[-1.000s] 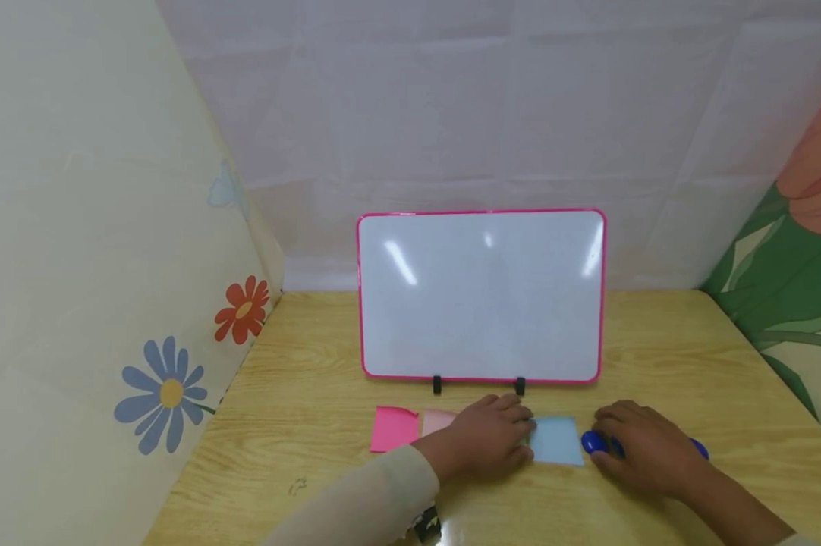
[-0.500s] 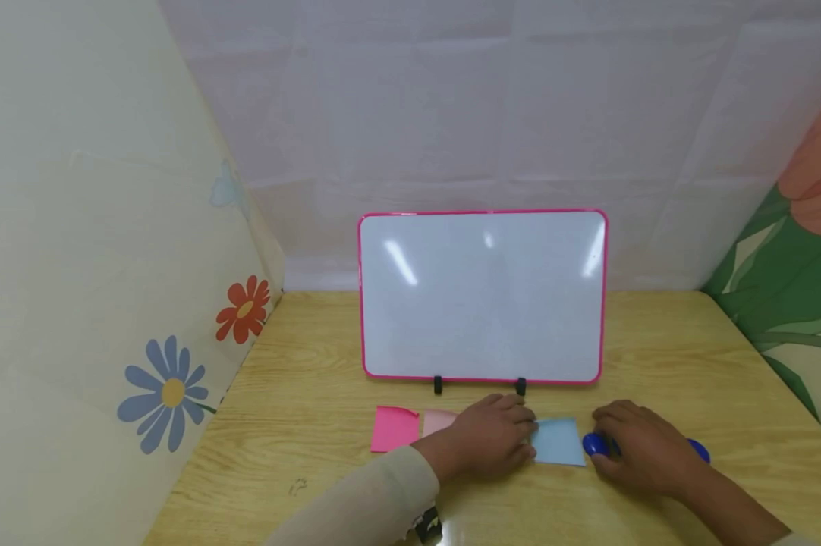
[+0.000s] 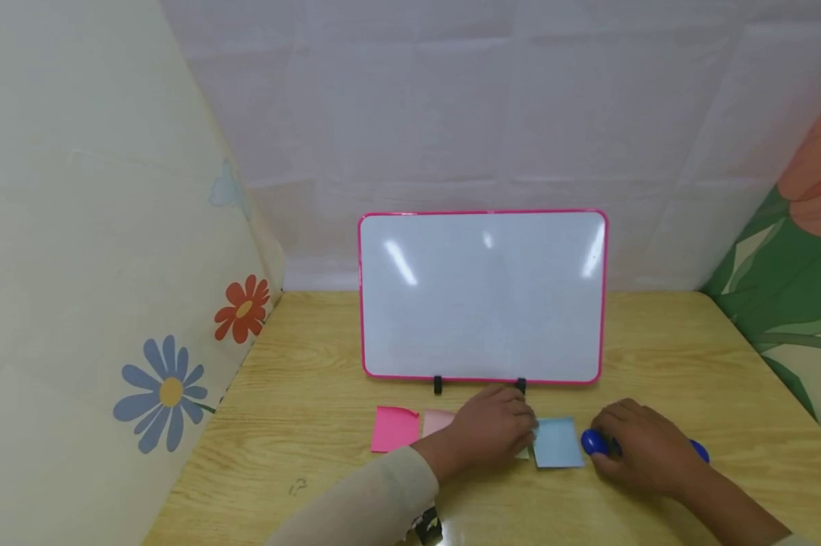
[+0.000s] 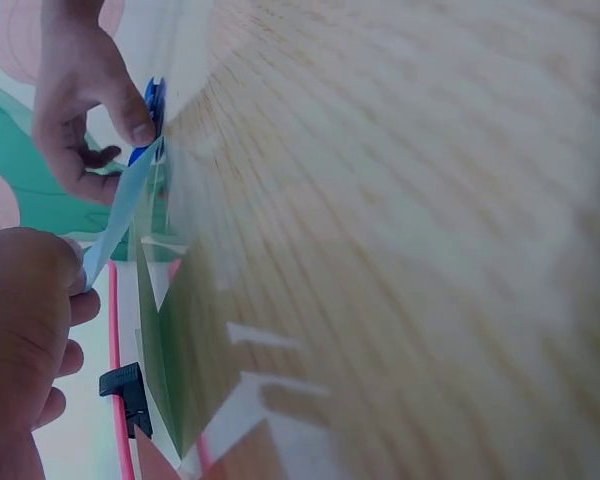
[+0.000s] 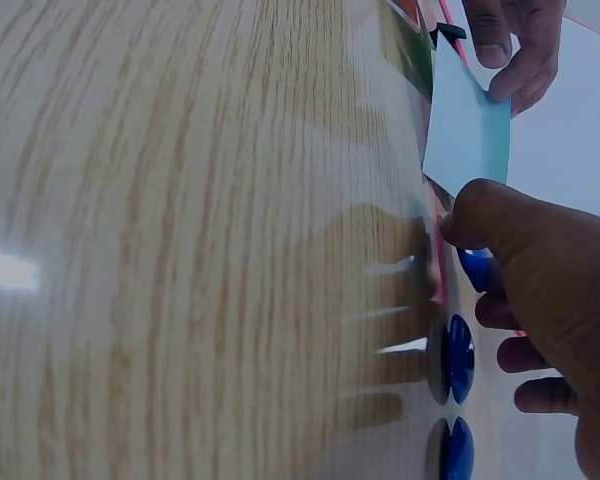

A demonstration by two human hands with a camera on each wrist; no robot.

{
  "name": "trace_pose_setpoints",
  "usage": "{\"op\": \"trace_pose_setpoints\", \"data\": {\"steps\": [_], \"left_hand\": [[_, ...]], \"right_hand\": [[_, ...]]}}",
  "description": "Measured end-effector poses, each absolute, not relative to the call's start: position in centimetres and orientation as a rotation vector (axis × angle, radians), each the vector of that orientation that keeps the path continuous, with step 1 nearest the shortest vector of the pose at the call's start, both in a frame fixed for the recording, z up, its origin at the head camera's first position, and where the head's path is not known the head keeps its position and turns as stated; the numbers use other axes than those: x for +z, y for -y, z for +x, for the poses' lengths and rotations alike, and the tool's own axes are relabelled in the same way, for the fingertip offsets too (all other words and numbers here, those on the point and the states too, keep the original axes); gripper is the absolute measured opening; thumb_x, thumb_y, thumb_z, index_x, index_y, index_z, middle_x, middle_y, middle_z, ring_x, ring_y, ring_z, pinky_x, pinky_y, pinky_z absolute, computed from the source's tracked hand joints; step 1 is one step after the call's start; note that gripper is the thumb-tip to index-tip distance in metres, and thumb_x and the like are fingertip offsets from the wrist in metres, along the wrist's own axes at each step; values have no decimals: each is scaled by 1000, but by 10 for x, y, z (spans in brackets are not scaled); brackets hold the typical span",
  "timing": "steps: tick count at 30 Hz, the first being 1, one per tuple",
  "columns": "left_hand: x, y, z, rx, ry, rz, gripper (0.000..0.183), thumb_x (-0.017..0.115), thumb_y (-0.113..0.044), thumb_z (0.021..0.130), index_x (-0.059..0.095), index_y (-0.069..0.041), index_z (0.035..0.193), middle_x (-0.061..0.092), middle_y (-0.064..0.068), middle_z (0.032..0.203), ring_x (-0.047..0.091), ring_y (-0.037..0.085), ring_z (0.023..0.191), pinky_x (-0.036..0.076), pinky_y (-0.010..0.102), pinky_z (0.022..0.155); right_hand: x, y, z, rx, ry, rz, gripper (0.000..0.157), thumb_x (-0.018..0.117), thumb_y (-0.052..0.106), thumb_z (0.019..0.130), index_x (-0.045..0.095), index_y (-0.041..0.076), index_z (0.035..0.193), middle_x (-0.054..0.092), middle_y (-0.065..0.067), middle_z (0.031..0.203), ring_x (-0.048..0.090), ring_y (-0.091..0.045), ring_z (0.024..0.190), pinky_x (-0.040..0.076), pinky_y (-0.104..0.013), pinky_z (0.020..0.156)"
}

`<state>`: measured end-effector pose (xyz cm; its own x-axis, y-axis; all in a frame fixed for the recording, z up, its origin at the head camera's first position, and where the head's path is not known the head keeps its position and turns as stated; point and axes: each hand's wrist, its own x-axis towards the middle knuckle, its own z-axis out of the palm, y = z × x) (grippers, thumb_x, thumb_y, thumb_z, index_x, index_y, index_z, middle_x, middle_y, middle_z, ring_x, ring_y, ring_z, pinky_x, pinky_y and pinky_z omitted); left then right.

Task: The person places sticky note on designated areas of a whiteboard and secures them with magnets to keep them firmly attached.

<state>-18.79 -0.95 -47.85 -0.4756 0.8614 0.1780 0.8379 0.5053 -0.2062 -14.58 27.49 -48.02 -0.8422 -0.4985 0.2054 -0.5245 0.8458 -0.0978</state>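
Note:
My left hand (image 3: pixel 492 425) pinches the far edge of a light blue sticky note (image 3: pixel 558 443). In the left wrist view that note (image 4: pixel 122 205) stands tilted up from the table, its near edge low. A green sticky note (image 4: pixel 165 375) lies beside it, mostly covered by the left hand in the head view. My right hand (image 3: pixel 646 447) hovers with loosely bent fingers over a row of round blue magnets (image 3: pixel 593 442). In the right wrist view the magnets (image 5: pixel 460 360) lie on the table below the fingers; the thumb is close to one, and contact is unclear.
A pink sticky note (image 3: pixel 394 430) and a pale pink one (image 3: pixel 438 420) lie further left on the wooden table (image 3: pixel 301 425). Behind the notes a pink-framed whiteboard (image 3: pixel 482 296) stands on black clips (image 3: pixel 438 385). Flower-printed walls flank the table.
My left fingers have shifted slightly away from me, and part of the green note now shows below them. The blue note's near edge has moved slightly. The right hand stays nearly still.

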Motion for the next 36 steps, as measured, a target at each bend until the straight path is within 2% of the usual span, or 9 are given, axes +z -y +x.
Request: {"op": "trace_pose_setpoints", "data": {"steps": [5, 12, 19, 25, 31, 36], "left_hand": [[-478, 11, -188, 89, 2467, -1392, 21, 55, -39, 105, 73, -29, 110, 70, -17, 112, 56, 11, 118, 36, 31, 111], [-477, 11, -188, -110, 2578, -1339, 13, 63, -34, 102, 74, -28, 106, 70, -18, 107, 57, 10, 116, 37, 31, 110], [-475, 10, -188, -361, 2638, -1231, 3, 70, -23, 95, 71, -25, 94, 66, -19, 88, 57, 4, 90, 44, 28, 94], [-469, 11, -187, -446, 2679, -1184, 11, 71, -25, 97, 72, -24, 108, 70, -18, 97, 59, 2, 91, 45, 26, 94], [-468, 13, -188, -463, 2641, -1179, 6, 72, -26, 96, 76, -25, 99, 70, -18, 93, 57, 2, 86, 45, 25, 86], [-467, 14, -190, -494, 2630, -1156, 6, 72, -29, 97, 76, -26, 98, 70, -18, 92, 57, 3, 86, 44, 24, 84]], "right_hand": [[-479, -276, -145, 241, 2819, 783, 37, 87, 38, 74, 72, 19, 101, 63, 10, 96, 59, -15, 93, 53, -43, 83], [-478, -276, -146, 248, 2852, 754, 38, 87, 40, 74, 72, 19, 102, 62, 13, 95, 57, -12, 91, 53, -40, 80], [-475, -274, -144, 241, 2867, 714, 39, 87, 41, 75, 72, 21, 105, 62, 11, 97, 56, -12, 92, 52, -40, 78], [-473, -273, -144, 243, 2867, 687, 38, 86, 39, 76, 72, 21, 105, 63, 11, 97, 57, -12, 93, 53, -39, 77], [-471, -273, -145, 255, 2800, 702, 36, 87, 35, 75, 73, 19, 104, 64, 11, 95, 56, -11, 90, 52, -36, 73], [-469, -272, -146, 271, 2783, 701, 35, 87, 33, 75, 73, 19, 104, 64, 9, 96, 58, -13, 91, 53, -37, 73]]}}
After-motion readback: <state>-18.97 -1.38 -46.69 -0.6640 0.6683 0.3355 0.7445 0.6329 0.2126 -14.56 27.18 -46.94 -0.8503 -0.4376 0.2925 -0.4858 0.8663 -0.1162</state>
